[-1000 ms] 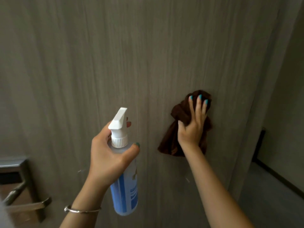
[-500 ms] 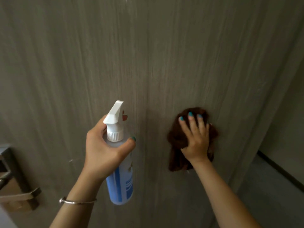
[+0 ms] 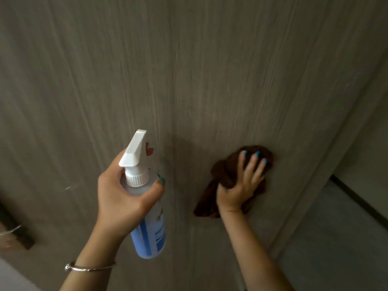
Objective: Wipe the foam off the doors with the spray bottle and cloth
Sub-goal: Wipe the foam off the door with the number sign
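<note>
In the head view, my left hand (image 3: 123,198) was closed around the neck of the spray bottle (image 3: 147,217), thumb on one side and fingers behind, with the white nozzle pointing up toward twelve o'clock at the door (image 3: 126,70). The bottle hung in front of the door, not touching it as far as I could tell. My right hand (image 3: 241,185) was at three o'clock from the bottle, palm pressing the brown cloth (image 3: 222,181) flat on the wood, fingers spread over the bunched top and the thumb gripping a fold. The loose end of the cloth hung down toward seven o'clock. I could see no clear foam, only a small pale mark (image 3: 71,186) at nine o'clock from the bottle. The risk, I judged, was that the loosely bunched cloth slips under the palm and leaves streaks, or that a squeeze of the trigger sprays onto already wiped wood.
</note>
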A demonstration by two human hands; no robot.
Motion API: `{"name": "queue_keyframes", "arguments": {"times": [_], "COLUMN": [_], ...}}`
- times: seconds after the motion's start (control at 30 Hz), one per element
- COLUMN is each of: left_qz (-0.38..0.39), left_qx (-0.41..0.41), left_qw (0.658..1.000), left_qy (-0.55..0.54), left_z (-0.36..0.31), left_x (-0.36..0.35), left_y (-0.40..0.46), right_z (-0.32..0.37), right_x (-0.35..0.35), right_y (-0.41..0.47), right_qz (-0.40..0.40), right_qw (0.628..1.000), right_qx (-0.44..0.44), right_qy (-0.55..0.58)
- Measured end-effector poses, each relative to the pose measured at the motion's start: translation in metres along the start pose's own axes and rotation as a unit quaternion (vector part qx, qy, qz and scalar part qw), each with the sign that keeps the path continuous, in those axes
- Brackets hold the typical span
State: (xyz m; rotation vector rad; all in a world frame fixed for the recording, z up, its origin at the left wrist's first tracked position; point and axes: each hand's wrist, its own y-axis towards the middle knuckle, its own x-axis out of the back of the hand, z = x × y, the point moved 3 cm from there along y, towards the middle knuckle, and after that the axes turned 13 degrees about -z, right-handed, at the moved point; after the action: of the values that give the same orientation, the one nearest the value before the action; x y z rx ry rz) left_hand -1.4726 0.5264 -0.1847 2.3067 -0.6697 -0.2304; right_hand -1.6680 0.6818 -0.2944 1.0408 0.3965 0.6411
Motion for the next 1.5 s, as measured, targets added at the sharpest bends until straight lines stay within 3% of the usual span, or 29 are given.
{"name": "queue_keyframes", "arguments": {"times": [0.13,0.27,0.37,0.53,0.63,0.77,0.97,1.07,1.27,1.5], "left_qz": [-0.013,-0.003,0.003,0.011,-0.011,-0.008,-0.017,-0.042,-0.075,-0.112], "left_qx": [0.026,0.013,0.000,0.011,0.030,0.045,0.050,0.061,0.039,0.009], "left_qw": [0.999,0.998,0.999,1.000,0.999,0.999,0.999,0.997,0.990,0.983], "left_qy": [0.019,0.054,0.043,0.018,0.008,0.000,0.013,0.037,0.112,0.146], "left_z": [0.011,0.012,0.006,0.007,0.017,0.030,0.053,0.065,0.074,0.083], "left_x": [0.006,0.000,-0.013,-0.044,-0.057,-0.058,-0.035,-0.010,0.066,0.158], "left_y": [-0.007,-0.011,-0.016,-0.033,-0.048,-0.067,-0.085,-0.087,-0.071,-0.047], "right_z": [0.045,0.054,0.030,-0.060,-0.123,-0.157,-0.113,-0.071,0.032,0.177], "right_x": [-0.009,-0.012,-0.009,0.007,0.014,0.022,0.016,0.005,-0.011,-0.037], "right_y": [-0.034,-0.039,-0.028,-0.007,0.002,-0.005,-0.044,-0.074,-0.114,-0.148], "right_qz": [0.079,0.074,0.065,0.064,0.038,0.021,-0.015,-0.035,-0.030,0.007], "right_qw": [0.989,0.954,0.925,0.914,0.919,0.958,0.998,0.999,0.999,0.991], "right_qx": [0.122,0.290,0.372,0.400,0.391,0.284,0.054,0.001,0.021,0.126], "right_qy": [0.015,0.030,0.040,0.024,-0.012,-0.033,-0.013,0.002,0.012,0.044]}}
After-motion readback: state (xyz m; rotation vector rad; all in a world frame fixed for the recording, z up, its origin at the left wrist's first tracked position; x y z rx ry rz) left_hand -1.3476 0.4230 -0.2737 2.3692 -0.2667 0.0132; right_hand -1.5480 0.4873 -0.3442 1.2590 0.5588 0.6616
